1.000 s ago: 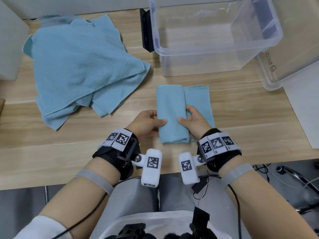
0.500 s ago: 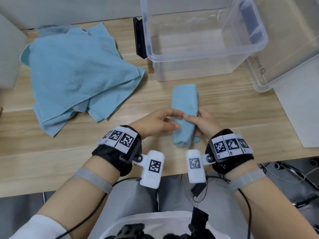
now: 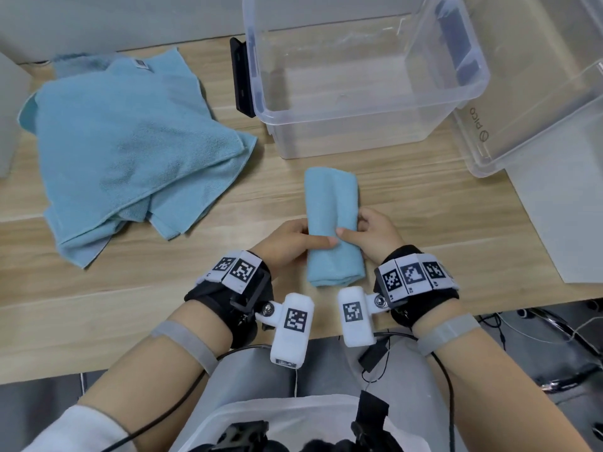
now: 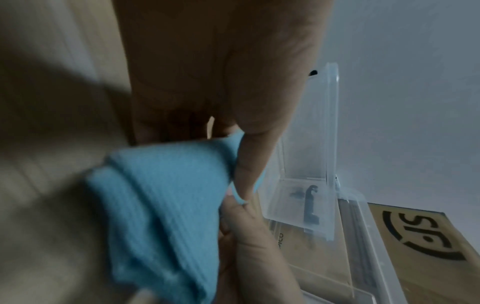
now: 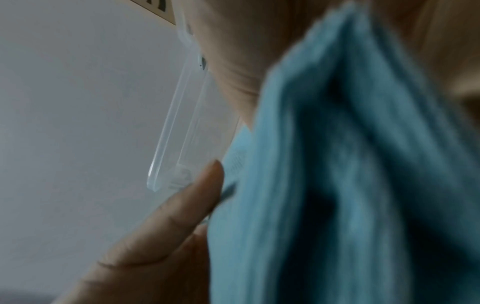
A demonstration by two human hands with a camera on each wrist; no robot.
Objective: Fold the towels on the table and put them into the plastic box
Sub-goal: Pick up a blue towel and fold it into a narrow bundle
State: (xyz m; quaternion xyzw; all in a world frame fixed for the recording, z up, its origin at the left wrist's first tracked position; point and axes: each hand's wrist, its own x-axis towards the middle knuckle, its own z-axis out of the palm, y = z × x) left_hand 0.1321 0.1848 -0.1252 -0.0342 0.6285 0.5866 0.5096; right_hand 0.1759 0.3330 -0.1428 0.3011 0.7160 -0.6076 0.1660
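A small light-blue towel (image 3: 331,223), folded into a narrow bundle, lies lengthwise near the table's front edge. My left hand (image 3: 290,244) grips its left side, thumb across the top. From the right, my right hand (image 3: 372,234) grips it too, thumb meeting the left thumb on top. The wrist views show the folded towel (image 4: 161,207) (image 5: 350,174) held between thumb and fingers. The clear plastic box (image 3: 359,138) stands just behind the bundle, with nothing inside. A heap of larger unfolded blue towels (image 3: 130,148) lies at the left.
A clear lid (image 3: 538,102) leans at the box's right side. A black flat object (image 3: 241,81) stands against the box's left wall. White sheet (image 3: 561,207) covers the table's right end. Cables hang below the right table edge.
The right half of the towel was folded over the left, making a narrow bundle. Both hands now grip it from either side, slightly lower toward the front edge.
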